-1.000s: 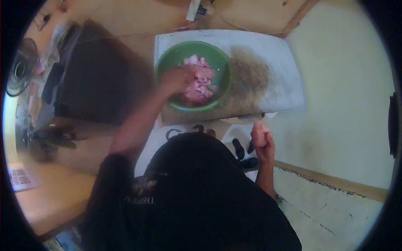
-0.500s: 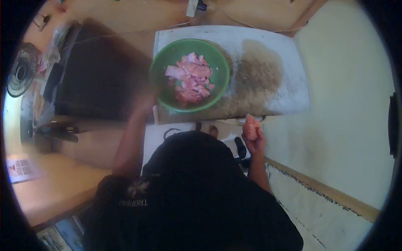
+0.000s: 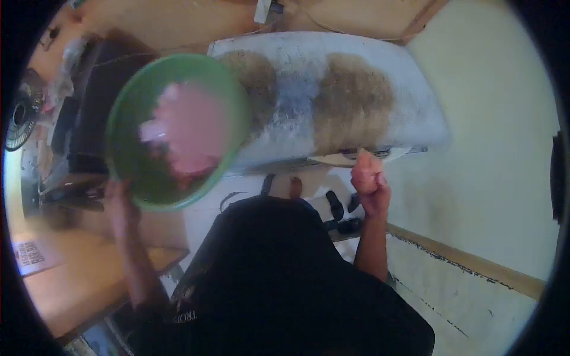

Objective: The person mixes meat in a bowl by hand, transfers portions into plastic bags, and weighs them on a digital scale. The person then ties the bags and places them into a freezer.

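Note:
A green basin (image 3: 127, 142) with pink pieces of raw meat (image 3: 196, 127) in it is lifted at the left and blurred by motion. My left hand (image 3: 120, 204) grips its lower left rim, the fingers partly hidden. On the right, my right hand (image 3: 375, 193) is closed around a pink piece of meat (image 3: 366, 172), in front of the front edge of the white stained surface (image 3: 291, 107).
A dark box-like appliance (image 3: 98, 101) stands at the left, with a fan (image 3: 22, 118) beyond it. A wooden table (image 3: 83, 279) lies at lower left with a printed sheet (image 3: 37, 255). Dark footwear (image 3: 334, 204) rests on the floor.
The green basin has come off the white surface and moved left and nearer, with my left hand now at its rim. My right hand has shifted slightly right, still holding the meat.

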`<state>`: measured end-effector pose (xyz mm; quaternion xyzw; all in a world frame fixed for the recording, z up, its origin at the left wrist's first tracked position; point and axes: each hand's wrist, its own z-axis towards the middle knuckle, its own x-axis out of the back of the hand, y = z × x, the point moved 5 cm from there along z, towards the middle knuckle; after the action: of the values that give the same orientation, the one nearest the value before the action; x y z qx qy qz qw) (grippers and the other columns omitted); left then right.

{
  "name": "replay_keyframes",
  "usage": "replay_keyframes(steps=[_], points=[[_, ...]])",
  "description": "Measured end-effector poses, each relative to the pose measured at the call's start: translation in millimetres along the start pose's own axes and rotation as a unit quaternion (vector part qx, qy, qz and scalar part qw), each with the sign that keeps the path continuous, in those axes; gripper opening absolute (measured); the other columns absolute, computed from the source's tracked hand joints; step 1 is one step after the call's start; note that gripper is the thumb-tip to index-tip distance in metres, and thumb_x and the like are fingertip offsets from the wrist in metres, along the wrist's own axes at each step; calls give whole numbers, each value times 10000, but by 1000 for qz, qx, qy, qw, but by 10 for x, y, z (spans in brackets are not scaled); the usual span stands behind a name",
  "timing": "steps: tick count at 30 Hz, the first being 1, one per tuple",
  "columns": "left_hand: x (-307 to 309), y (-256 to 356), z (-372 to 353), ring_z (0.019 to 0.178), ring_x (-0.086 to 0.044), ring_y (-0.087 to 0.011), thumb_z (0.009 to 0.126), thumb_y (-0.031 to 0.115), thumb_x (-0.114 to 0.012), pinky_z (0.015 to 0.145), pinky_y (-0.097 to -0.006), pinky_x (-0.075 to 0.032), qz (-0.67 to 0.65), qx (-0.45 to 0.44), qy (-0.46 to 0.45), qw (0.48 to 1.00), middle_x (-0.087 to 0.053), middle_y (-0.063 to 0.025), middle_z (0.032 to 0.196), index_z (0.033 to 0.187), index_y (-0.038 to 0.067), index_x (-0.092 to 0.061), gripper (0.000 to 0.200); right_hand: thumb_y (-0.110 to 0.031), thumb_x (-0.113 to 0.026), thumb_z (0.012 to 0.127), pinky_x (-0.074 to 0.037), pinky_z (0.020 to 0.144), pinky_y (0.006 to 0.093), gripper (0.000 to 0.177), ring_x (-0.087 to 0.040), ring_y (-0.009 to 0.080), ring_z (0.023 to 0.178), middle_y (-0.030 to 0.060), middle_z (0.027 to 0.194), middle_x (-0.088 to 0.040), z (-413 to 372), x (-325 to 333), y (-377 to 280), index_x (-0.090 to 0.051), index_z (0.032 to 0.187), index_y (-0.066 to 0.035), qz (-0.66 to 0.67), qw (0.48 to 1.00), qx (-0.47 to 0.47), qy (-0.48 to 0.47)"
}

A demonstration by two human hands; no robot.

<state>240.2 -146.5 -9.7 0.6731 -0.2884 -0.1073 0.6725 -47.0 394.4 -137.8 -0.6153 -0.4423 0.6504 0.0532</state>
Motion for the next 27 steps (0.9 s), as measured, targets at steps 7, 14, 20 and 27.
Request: replay_keyframes(steps=[7, 14, 20, 27], points=[[1561, 92, -992, 1122, -544, -278, 855, 184, -565, 973, -415, -435, -190, 93, 153, 965, -563, -163, 1209, 1224, -39, -501, 436, -337, -575, 890, -396, 1004, 434, 567, -466, 288, 1191, 137, 1329, -445, 263, -655, -839, -385, 1349, -62, -71, 986, 129, -80], [1839, -532, -1459, 1038, -573, -249, 851, 136, -587, 937, -361, -441, 261, 63, 229, 936, -590, -138, 1148, 1187, -52, -515, 391, -325, -661, 804, -347, 1054, 486, 614, -401, 357, 1281, 182, 1367, -422, 919, -922, -1744, -417, 1311, -81, -148, 972, 118, -142], [929, -736, -1672, 854, -558, -185, 871, 133, -560, 769, -321, -470, 590, 113, 144, 786, -627, -81, 992, 1036, -31, -608, 237, -253, -724, 743, -356, 1040, 431, 451, -499, 313, 1182, 137, 1122, -600, 1437, -300, -1980, -545, 1121, -84, -449, 858, 10, -251], [931, -1705, -1839, 843, -619, -382, 800, 183, -592, 727, -452, -486, 228, 30, 270, 935, -640, -182, 929, 1060, 12, -590, 311, -175, -741, 718, -489, 829, 331, 242, -621, 193, 913, 64, 898, -655, 2581, 2190, -1880, -625, 912, -87, -670, 721, -177, -1]])
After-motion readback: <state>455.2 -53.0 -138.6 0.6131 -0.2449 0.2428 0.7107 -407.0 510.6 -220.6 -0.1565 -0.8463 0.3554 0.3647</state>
